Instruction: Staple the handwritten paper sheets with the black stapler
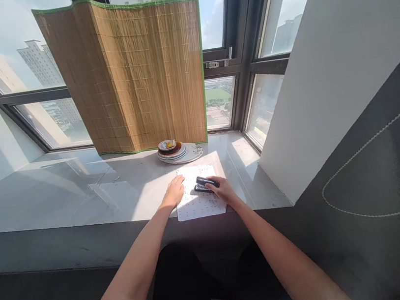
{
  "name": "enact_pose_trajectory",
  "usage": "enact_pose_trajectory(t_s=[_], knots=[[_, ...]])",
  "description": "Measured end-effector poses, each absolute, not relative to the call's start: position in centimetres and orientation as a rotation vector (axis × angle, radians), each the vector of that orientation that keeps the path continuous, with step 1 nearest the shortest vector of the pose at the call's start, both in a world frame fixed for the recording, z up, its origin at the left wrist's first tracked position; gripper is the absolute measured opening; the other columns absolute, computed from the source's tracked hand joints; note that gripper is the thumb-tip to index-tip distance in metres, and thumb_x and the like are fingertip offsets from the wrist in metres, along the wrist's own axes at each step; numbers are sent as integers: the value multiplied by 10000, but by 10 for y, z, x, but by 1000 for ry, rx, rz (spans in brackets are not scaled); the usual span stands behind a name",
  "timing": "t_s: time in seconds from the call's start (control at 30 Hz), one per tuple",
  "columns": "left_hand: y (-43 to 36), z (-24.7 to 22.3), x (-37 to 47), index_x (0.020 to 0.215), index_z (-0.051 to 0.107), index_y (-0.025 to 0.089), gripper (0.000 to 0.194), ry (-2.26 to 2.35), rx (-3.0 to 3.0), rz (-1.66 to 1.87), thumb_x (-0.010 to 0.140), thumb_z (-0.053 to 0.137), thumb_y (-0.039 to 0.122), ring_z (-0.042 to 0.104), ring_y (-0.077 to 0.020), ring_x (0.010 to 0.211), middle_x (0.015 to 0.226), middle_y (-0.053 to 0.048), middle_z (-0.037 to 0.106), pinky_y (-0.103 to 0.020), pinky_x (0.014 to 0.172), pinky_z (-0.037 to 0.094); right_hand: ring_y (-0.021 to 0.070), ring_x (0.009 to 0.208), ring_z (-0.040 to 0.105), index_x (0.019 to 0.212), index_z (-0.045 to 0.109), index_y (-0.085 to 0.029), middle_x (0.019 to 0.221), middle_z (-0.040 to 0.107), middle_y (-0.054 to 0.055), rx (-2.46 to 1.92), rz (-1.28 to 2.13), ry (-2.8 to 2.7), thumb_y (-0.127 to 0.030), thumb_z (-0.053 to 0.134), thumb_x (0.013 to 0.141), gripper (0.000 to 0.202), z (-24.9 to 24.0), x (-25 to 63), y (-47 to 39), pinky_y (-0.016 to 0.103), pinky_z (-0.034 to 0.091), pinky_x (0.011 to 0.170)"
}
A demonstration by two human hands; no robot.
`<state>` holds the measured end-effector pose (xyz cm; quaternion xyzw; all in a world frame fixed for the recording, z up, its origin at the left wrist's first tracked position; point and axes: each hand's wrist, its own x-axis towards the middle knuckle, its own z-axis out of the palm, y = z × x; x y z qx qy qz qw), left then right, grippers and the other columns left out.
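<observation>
A white sheet of paper (201,207) with rows of small dark marks lies on the sill, its near edge reaching the sill's front. My left hand (174,192) rests with fingers stretched out along the sheet's left edge. In my right hand (223,189) is a black stapler (201,181), gripped from its right end and lying over the middle of the sheet. The stapler's jaw points left, with a gap between its upper arm and base. Part of its right end is hidden by my fingers.
Behind the paper stands a stack of plates (173,155) on the windowsill (144,177). A bamboo mat (152,77) with green edging stands upright against the window. A white wall (309,80) slopes on the right, and a beaded cord (363,147) hangs beyond it.
</observation>
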<state>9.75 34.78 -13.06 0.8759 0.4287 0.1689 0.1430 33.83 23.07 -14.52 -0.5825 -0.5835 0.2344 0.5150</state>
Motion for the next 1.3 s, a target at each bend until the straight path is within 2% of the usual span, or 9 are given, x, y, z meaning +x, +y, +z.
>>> enact_pose_trajectory(t_s=[0.1,0.27,0.47,0.57,0.67,0.77,0.93,1.13,1.3], knots=[[347,-127,97,1518,575,349,550,1248,2510,425,1012,378,262,434,-186,1546,1643,31,521,-345,1278,308,303,1048,726,1109,819,-278,1101,805,64,-1395,549,-1392,-485,716,885,322,-147,339,232,426,579,907],[348,-126,97,1571,501,295,575,1216,2498,432,1017,348,275,419,-185,1549,1664,-4,495,-343,1277,302,324,1090,711,1162,817,-252,1164,788,103,-1417,528,-1369,-481,714,884,375,-147,339,232,475,563,963],[349,-129,98,1491,586,287,531,1219,2524,411,1010,362,280,430,-215,1542,1642,-26,525,-383,1288,288,316,1070,712,1141,816,-255,1138,796,86,-1362,561,-1386,-523,710,897,377,-143,338,230,448,554,934],[349,-129,99,1471,610,292,523,1240,2534,391,1008,368,280,431,-220,1543,1651,-26,513,-391,1288,289,306,1060,717,1078,814,-240,1129,800,81,-1317,606,-1324,-595,537,985,459,-143,338,233,414,541,901],[349,-130,99,1492,594,329,535,1257,2537,378,1014,362,272,429,-207,1546,1653,6,511,-378,1289,289,295,1007,710,981,790,-220,1046,798,88,-1390,550,-1251,-586,398,1011,538,-145,339,237,395,514,879],[349,-131,99,1506,584,338,537,1271,2544,396,1028,349,275,433,-196,1541,1649,12,515,-375,1286,299,275,956,689,919,739,-219,980,776,84,-1433,458,-1209,-558,398,988,486,-146,342,240,370,489,850],[350,-134,100,1488,611,323,535,1258,2555,446,1033,336,261,458,-196,1523,1635,-4,530,-386,1278,328,242,817,642,930,687,-234,907,747,65,-1453,424,-1130,-473,388,960,383,-152,346,242,347,465,763],[353,-134,98,1560,537,352,587,1272,2447,470,1021,355,207,471,-163,1521,1611,29,558,-363,1273,349,247,814,644,935,680,-248,903,741,62,-1473,419,-1177,-429,392,921,340,-160,348,245,351,453,746],[355,-138,96,1598,483,338,699,1261,2412,504,947,384,100,466,-174,1532,1628,10,539,-389,1254,380,256,815,640,934,677,-238,898,736,78,-1475,449,-1154,-396,385,897,335,-155,346,242,355,447,710]])
